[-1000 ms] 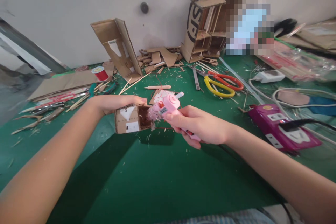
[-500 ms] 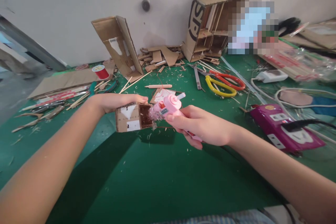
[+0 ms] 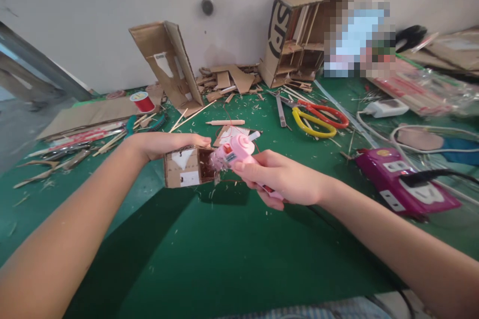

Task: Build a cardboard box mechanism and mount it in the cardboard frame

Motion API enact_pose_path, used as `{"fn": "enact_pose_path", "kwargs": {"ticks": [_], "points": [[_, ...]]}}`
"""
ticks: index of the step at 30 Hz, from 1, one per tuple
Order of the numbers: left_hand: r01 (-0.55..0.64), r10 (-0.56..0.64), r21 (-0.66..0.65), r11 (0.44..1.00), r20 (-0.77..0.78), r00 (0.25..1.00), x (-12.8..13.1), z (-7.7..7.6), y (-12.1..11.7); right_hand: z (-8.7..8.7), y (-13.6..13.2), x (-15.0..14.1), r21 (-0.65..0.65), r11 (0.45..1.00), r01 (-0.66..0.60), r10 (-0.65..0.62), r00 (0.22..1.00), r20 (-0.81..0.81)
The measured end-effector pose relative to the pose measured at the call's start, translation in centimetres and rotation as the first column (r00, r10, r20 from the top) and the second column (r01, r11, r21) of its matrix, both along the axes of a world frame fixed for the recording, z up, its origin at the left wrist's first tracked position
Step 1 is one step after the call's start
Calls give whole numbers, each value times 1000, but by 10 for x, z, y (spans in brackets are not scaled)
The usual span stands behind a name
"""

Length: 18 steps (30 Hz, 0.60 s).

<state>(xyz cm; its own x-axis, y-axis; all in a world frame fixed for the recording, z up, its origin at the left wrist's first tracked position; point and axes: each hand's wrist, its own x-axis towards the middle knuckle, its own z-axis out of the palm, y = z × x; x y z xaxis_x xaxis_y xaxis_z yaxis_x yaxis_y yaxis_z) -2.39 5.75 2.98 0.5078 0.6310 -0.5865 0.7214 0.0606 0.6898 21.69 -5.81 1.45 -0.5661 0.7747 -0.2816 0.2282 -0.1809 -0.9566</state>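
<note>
My left hand (image 3: 170, 144) grips a small cardboard box (image 3: 182, 169) from its far side; most of its fingers are hidden behind the box. White paper patches show on the box's near face, and its open end points right. In my right hand (image 3: 275, 177) is a pink hot glue gun (image 3: 241, 151), with a pale glue stick (image 3: 254, 135) poking out of its back. The gun's nozzle end, covered in stringy glue, sits at the box's open end. Whether the tip touches the cardboard, I cannot tell.
Behind lie a pink pen (image 3: 226, 122), scissors (image 3: 314, 122) with yellow and red handles, and cardboard scraps (image 3: 237, 79). A purple power strip (image 3: 406, 182) is at right. A red thread spool (image 3: 142, 102) stands at left. Taller cardboard pieces (image 3: 168, 65) and a cardboard shelf (image 3: 295, 40) stand near the wall.
My right hand has moved the glue gun slightly left, its nozzle end closer into the box's opening. My left hand and the box stay nearly in place.
</note>
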Motion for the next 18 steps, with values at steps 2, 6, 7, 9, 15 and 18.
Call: {"fn": "enact_pose_path", "kwargs": {"ticks": [2, 6, 7, 9, 15, 18], "points": [[7, -6, -78, 997, 17, 1000, 1, 1, 0, 0, 0, 1, -13, 1000, 3, -3, 1000, -4], [43, -35, -180, 983, 47, 998, 1, 1, 1, 1, 1, 3, -33, 999, 2, -3, 1000, -12], [45, -36, -195, 980, 51, 998, 0, 1, 1, 1, 0, 4, -32, 999, 3, -4, 1000, -17], [40, -29, -207, 978, 59, 998, -1, -1, 2, 2, 0, 4, -24, 1000, 4, -5, 999, -32], [54, -41, -172, 984, 78, 996, 0, -1, 1, -3, 1, 0, -25, 1000, 3, -6, 995, -97], [96, -82, -165, 982, 89, 993, 2, 1, 0, -5, 1, -3, -55, 998, 15, -22, 992, -122]]}}
